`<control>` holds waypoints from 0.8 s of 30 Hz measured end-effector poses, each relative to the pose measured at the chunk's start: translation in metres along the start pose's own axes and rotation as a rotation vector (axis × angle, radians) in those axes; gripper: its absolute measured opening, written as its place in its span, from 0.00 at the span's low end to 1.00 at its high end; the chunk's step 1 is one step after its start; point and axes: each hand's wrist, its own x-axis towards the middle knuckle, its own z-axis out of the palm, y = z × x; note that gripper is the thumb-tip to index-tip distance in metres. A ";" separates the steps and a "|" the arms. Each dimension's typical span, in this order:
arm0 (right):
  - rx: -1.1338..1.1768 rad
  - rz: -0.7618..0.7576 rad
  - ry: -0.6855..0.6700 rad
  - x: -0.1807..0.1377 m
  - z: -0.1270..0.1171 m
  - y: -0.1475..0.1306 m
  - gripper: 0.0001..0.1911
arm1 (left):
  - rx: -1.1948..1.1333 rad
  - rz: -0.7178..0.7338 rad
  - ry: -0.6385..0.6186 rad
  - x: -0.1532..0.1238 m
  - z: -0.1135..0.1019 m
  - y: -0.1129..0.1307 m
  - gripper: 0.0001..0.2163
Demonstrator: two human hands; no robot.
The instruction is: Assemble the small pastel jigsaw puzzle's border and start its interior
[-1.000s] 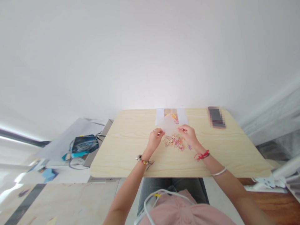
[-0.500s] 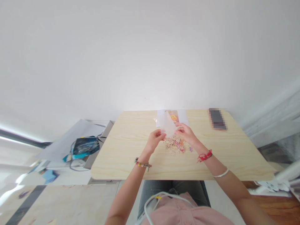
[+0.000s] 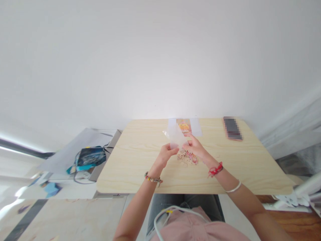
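Between both hands is a translucent white plastic bag (image 3: 177, 136), tilted over the table. My left hand (image 3: 166, 154) pinches its lower left corner. My right hand (image 3: 195, 146) grips the lower right edge, thumb and fingers closed on the plastic. Just below the bag lies a heap of small jigsaw puzzle pieces (image 3: 187, 157), pale brown with some pink and coloured faces, partly covered by my right hand. Behind the bag, a white sheet with a printed picture (image 3: 184, 125) of a yellow-orange figure lies on the table, its left part seen through the plastic.
The light wooden table (image 3: 130, 160) stands against a white wall. A phone (image 3: 232, 128), blurred by pixels, lies at its back right. To the left, a low surface holds a dark and blue bag (image 3: 91, 156) with a black cord. A white cable (image 3: 160, 217) crosses my lap.
Both hands have moved slightly left and down with the bag, which now shows more of the printed picture. My right hand now covers the right side of the puzzle heap.
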 end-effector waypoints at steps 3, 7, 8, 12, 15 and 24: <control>0.020 0.003 0.035 0.000 0.005 0.002 0.27 | -0.045 -0.007 0.001 0.000 0.001 -0.002 0.17; 0.010 -0.028 0.083 -0.001 0.011 0.007 0.26 | -0.069 -0.028 0.010 0.000 -0.002 -0.002 0.14; 0.003 -0.026 0.069 -0.001 0.010 0.009 0.26 | -0.062 -0.030 -0.002 -0.001 -0.004 -0.002 0.13; -0.060 0.031 -0.146 0.005 -0.005 0.006 0.26 | 0.069 0.011 -0.044 -0.005 -0.011 0.003 0.13; -0.205 -0.111 -0.125 0.015 -0.019 -0.015 0.26 | 0.271 0.066 -0.043 -0.008 -0.015 0.009 0.08; -0.686 -0.377 -0.262 0.063 -0.001 -0.077 0.06 | 0.580 0.097 -0.099 -0.011 -0.023 0.020 0.04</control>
